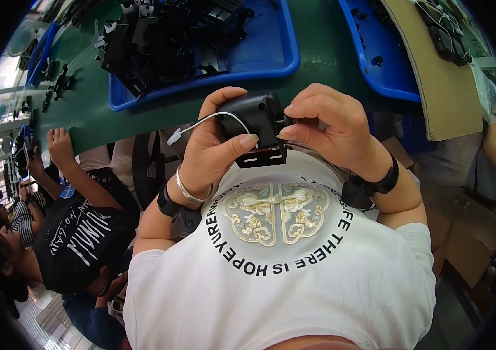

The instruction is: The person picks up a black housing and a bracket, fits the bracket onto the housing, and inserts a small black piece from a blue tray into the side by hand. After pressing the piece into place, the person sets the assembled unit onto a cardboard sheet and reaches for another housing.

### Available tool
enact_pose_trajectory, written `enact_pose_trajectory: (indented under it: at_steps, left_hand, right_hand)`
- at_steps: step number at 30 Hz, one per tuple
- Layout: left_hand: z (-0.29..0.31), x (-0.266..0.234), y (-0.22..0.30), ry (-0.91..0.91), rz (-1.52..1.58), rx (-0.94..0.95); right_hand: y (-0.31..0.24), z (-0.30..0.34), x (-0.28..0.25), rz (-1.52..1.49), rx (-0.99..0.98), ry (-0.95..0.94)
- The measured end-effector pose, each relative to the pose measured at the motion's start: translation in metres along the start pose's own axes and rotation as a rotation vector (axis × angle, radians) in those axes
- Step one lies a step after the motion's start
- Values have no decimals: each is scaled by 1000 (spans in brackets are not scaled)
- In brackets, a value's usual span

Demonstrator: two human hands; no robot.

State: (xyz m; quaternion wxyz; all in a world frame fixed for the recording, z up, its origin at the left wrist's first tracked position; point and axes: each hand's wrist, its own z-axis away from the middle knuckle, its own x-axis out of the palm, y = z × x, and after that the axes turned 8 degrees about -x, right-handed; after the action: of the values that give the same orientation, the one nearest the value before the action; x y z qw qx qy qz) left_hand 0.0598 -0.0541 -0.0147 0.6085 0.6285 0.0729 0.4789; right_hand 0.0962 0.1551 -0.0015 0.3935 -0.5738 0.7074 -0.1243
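Observation:
Above my lap, just off the bench's near edge, my left hand (208, 140) grips a black box-shaped housing (262, 114) with rounded corners. The thumb lies across its near side. A thin white cable (220, 114) loops out of the housing to a small white plug (173, 137) hanging over my left wrist. Along the housing's lower edge sits a black slotted bracket (262, 157). My right hand (332, 119) pinches a small black knob-like part (286, 121) against the housing's right side; its exact shape is partly hidden by the fingertips.
A blue tray (292, 49) heaped with black metal brackets (154, 46) stands on the green bench (324, 58). To its right are another blue tray (385, 81) with a few small black parts and a cardboard sheet (443, 87). A co-worker (84, 227) sits at left; cardboard boxes (472, 245) stand at right.

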Motion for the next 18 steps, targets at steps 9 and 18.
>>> enact_pose_trajectory:
  at_steps: [9, 18]
  left_hand:
    - [-3, 7, 7, -10, -258, 200]
    - [-4, 15, 3, 144, -234, 97]
  right_hand:
    - [-6, 3, 5, -153, 348, 26]
    - [-1, 6, 8, -185, 435, 7]
